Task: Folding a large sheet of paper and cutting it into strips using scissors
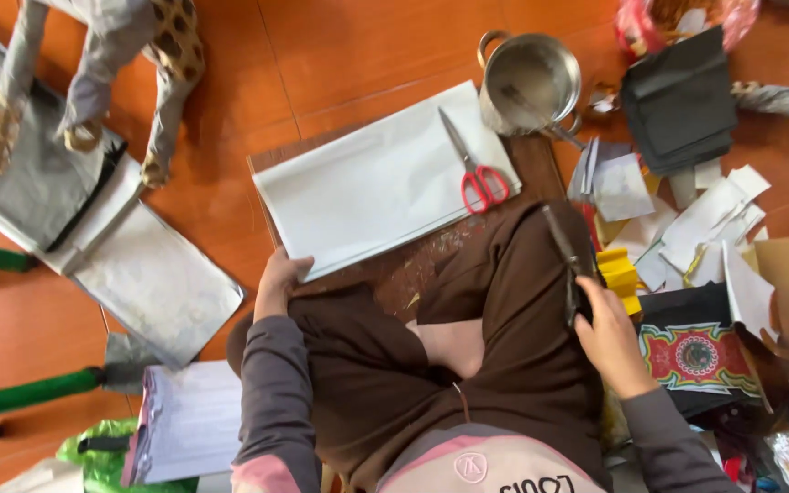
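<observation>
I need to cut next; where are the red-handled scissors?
In the head view, the scissors lie on the right end of the white paper stack, just below-left of the metal pot.

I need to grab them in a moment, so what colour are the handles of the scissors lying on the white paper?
Red. The scissors show plainly in the head view, on the white paper.

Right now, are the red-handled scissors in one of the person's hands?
No, the red-handled scissors lie on the white paper stack, apart from both hands.

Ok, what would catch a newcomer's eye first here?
Probably the white paper stack on a board at centre, with red-handled scissors on it and a steel pot just beyond. The left hand touches the stack's near corner; the right hand holds a thin dark tool over the knee.
</observation>
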